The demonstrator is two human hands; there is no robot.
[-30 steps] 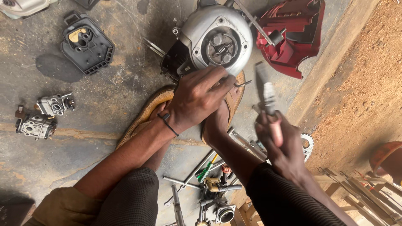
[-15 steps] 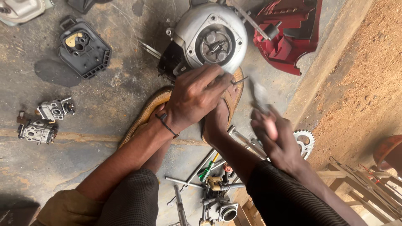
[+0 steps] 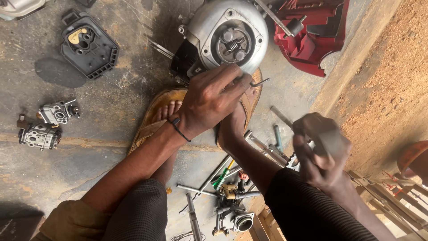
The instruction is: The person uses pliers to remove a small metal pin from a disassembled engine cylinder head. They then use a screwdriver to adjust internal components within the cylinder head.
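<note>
- Concrete floor, stained; sand along the right edge.
- Engine housing: round, silver metal, spring at centre, top middle on floor.
- My left hand closed on a bent hex key just below the housing.
- My right hand blurred, curled; can't tell what it grips.

r hand dropped lower + closer in, now blurred; the tool it held up can't be made out.

Dull grey cast-metal engine housing, glossy red plastic cover, rough stained concrete floor.
</note>
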